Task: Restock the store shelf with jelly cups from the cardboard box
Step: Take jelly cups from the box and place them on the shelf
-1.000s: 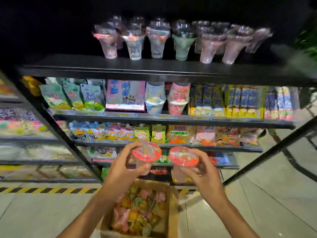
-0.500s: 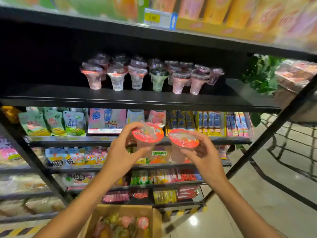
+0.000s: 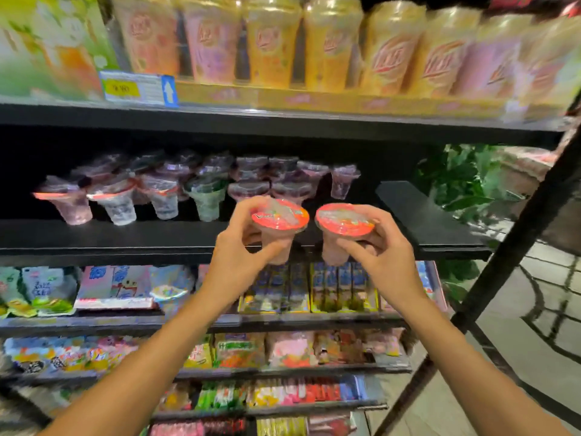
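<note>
My left hand (image 3: 239, 253) grips a jelly cup with a red lid (image 3: 279, 215), held upright just in front of the black shelf (image 3: 103, 237). My right hand (image 3: 382, 259) holds a second red-lidded jelly cup (image 3: 344, 220) beside it; the two cups are close but apart. On the shelf behind them stand several jelly cups (image 3: 163, 196) in rows, filling its left and middle. The right part of that shelf (image 3: 421, 215) is bare. The cardboard box is out of view.
Above is a shelf of tall orange and pink drink cups (image 3: 330, 42) with a price tag (image 3: 138, 89). Lower shelves hold snack packs (image 3: 283, 287). A black slanted frame post (image 3: 515, 240) and a green plant (image 3: 465, 184) stand at the right.
Both hands have risen with their cups from over the box up to the jelly-cup shelf. My view has tilted up, so the box has dropped out of sight.
</note>
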A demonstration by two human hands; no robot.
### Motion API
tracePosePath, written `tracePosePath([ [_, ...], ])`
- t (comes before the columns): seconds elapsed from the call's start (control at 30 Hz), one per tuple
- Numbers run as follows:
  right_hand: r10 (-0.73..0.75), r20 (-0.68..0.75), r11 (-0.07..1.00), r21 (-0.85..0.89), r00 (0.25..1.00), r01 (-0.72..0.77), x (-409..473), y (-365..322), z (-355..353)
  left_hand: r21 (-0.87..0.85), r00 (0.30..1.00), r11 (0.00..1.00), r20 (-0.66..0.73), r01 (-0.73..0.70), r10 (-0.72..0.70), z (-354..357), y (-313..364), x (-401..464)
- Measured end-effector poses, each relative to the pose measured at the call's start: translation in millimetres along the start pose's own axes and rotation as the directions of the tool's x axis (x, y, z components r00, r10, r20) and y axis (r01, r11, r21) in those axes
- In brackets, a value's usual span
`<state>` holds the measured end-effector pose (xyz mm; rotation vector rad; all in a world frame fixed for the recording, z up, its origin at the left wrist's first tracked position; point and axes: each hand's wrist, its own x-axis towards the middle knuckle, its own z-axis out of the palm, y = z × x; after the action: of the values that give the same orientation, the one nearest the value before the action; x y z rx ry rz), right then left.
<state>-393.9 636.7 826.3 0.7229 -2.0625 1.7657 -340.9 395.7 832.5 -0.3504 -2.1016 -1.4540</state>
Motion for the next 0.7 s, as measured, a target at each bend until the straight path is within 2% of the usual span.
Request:
tracePosePath([
  [0.17, 0.029, 0.041, 1.000, -0.010, 0.999, -0.028, 49.6, 49.0, -52.3, 0.013, 0.999, 0.999, -0.010, 0.033, -0.033, 70.7, -12.0, 43.9],
  [0.37, 0.116, 0.036, 0.992, -0.058, 0.993, -0.114, 90.2, 81.1, -69.3, 0.008, 1.000, 1.000, -0.002, 0.011, -0.011, 122.1, -19.4, 74.9],
  [0.57, 0.123, 0.002, 0.988, -0.092, 0.992, -0.123, 99.5, 104.0, -81.5, 0.088, 0.999, 0.995, -0.015, 0.042, -0.041, 146.7, -46.3, 88.0],
  [0.7, 0.119, 0.042, 0.982, -0.153, 0.992, -0.111, 105.2, 110.4, -84.5, 0.233, 0.999, 0.971, -0.010, 0.053, -0.052, 149.3, -58.6, 92.3],
])
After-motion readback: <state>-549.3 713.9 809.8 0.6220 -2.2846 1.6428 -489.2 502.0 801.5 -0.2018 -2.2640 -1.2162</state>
